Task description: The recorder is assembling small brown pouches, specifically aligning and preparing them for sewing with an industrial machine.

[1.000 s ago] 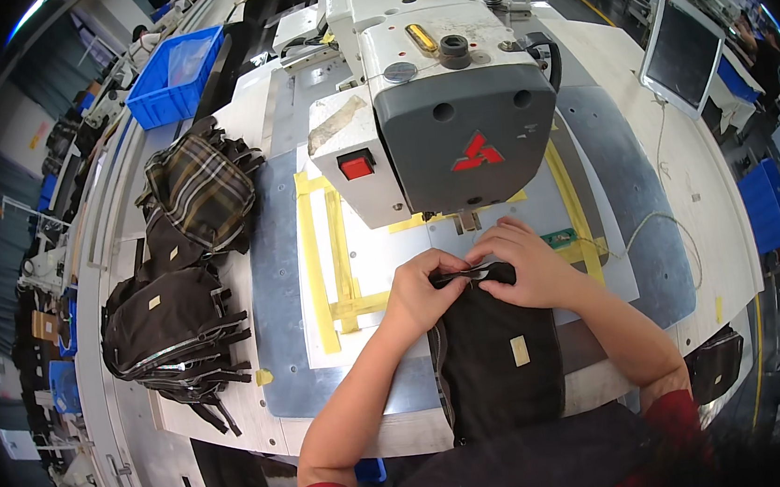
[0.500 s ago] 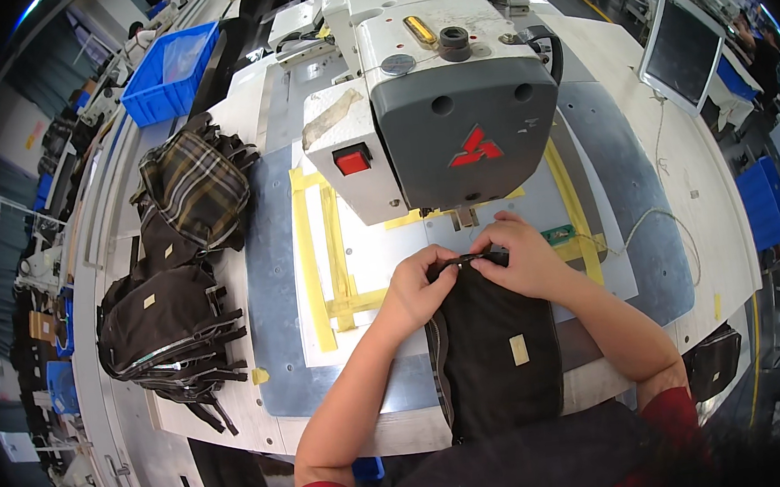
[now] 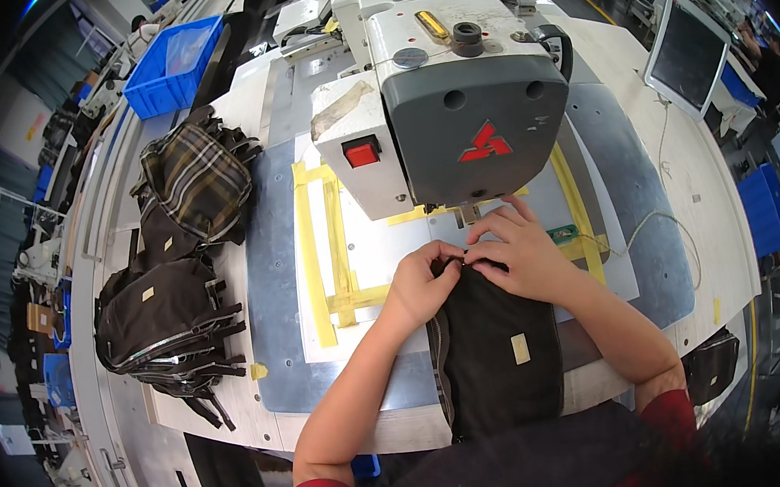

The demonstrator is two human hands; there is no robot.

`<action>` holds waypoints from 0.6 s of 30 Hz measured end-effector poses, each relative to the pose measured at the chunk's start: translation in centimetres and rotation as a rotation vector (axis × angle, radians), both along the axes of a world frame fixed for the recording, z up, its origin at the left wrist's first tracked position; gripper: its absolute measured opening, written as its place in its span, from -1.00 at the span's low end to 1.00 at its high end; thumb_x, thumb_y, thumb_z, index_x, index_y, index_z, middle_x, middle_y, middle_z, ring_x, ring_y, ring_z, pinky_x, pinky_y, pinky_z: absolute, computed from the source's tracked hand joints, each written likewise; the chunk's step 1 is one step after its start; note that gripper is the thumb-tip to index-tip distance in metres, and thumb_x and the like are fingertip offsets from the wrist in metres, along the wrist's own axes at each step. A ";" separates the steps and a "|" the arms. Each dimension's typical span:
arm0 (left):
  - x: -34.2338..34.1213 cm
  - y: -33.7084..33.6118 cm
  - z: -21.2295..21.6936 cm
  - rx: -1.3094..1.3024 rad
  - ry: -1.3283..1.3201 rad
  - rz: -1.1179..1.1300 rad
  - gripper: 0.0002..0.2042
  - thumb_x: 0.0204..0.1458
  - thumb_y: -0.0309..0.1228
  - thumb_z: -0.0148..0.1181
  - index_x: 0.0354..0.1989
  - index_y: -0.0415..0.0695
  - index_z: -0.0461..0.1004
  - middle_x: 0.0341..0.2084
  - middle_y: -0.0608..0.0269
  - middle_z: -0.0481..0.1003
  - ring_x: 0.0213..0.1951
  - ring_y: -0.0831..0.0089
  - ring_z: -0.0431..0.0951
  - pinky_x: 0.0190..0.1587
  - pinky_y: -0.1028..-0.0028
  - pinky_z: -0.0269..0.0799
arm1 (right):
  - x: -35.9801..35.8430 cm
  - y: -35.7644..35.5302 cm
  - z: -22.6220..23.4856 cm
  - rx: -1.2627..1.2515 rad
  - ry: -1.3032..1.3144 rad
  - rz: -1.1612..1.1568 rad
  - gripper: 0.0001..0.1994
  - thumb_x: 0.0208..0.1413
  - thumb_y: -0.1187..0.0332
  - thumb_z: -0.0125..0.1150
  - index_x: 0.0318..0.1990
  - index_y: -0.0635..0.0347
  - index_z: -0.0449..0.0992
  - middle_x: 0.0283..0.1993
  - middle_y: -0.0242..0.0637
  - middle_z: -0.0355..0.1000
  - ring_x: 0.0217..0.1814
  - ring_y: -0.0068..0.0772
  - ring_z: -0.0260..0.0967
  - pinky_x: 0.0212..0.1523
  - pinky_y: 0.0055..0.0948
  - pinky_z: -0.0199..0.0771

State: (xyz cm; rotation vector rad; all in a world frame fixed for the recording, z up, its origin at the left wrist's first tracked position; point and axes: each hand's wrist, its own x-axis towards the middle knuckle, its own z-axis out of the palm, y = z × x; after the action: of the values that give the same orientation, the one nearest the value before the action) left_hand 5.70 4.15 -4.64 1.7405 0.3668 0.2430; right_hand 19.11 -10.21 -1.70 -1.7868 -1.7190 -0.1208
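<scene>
A dark brown fabric bag piece with a small pale label and a zip along its left side stretches from the machine table toward my body. My left hand is closed, its thumb and forefinger pinching the far edge of the piece. Right beside it, my right hand grips the same edge between thumb and fingertip, the other fingers lifted and spread. What exactly lies between the fingertips is small and partly hidden. Just beyond the hands is the grey-fronted head of a sewing machine, with its needle area above a taped plate.
Stacked dark bags and a plaid one lie on the table's left. A blue crate stands behind them. To the right are a tilted screen, a loose cord and a small green piece.
My right hand's fingers have lifted and spread, while its thumb side stays at the fabric edge. The left hand keeps its pinch. The view has shifted slightly.
</scene>
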 end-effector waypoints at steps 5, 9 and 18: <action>0.1 0.0 -0.5 -0.012 -0.014 0.008 -0.83 0.02 -0.50 0.08 -0.24 -0.32 0.46 -0.50 0.22 0.50 -0.45 0.58 0.44 -0.33 0.56 0.37 | -0.1 -0.2 0.4 0.035 0.023 0.026 -0.87 -0.23 0.44 0.35 -0.45 -0.01 0.55 -0.23 -0.51 0.39 -0.08 -0.34 0.32 0.27 0.03 0.05; 0.1 -0.2 -0.2 0.011 -0.001 0.024 -0.83 0.02 -0.51 0.08 -0.24 -0.31 0.46 -0.52 0.23 0.49 -0.47 0.60 0.44 -0.37 0.55 0.36 | -0.2 -0.2 0.2 0.091 -0.067 0.046 -0.87 -0.25 0.40 0.37 -0.48 -0.02 0.54 -0.19 -0.52 0.40 -0.06 -0.36 0.32 0.25 0.05 0.07; 0.3 -0.3 -0.3 0.001 0.009 0.067 -0.85 0.02 -0.52 0.10 -0.25 -0.29 0.46 -0.53 0.22 0.49 -0.49 0.57 0.44 -0.37 0.54 0.37 | -0.1 -0.6 0.3 0.114 -0.156 0.097 -0.83 -0.25 0.40 0.38 -0.45 0.01 0.50 -0.16 -0.50 0.41 -0.08 -0.36 0.34 0.21 0.05 0.13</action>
State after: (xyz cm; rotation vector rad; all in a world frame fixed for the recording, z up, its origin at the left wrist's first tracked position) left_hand 6.04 3.81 -4.95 1.7324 0.4318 0.2836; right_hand 18.98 -10.85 -1.45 -1.6451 -1.8647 -0.3179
